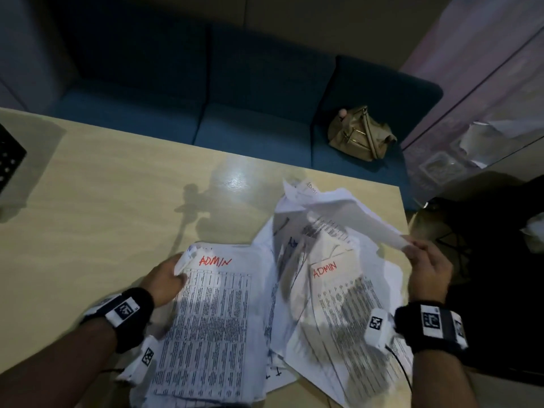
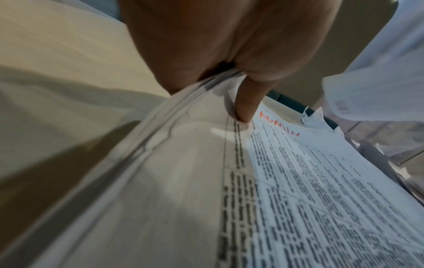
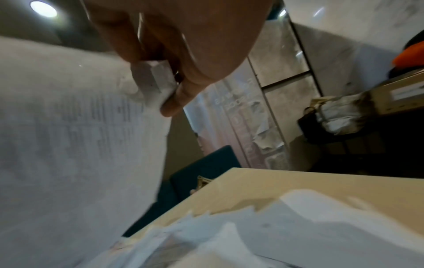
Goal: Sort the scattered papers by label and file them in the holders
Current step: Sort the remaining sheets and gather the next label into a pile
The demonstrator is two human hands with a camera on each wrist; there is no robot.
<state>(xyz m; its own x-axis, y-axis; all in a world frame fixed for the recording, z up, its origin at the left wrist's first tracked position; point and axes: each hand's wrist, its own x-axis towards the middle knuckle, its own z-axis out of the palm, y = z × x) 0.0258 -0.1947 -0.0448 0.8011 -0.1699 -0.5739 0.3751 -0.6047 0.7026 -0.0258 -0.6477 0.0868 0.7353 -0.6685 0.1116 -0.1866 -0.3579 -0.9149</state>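
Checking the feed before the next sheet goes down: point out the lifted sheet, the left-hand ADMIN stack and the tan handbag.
lifted sheet (image 1: 338, 206): head view, its raised white middle.
ADMIN stack (image 1: 217, 313): head view, top page's printed table.
tan handbag (image 1: 357, 135): head view, its front panel.

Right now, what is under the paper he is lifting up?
Under the lifted paper in the right hand lies a messy pile of printed sheets; one says ADMIN in red. Whatever is deeper in the pile is covered.

Bare table (image 1: 112, 201) left of papers (image 1: 294, 290); black holder (image 1: 10, 160) far-left
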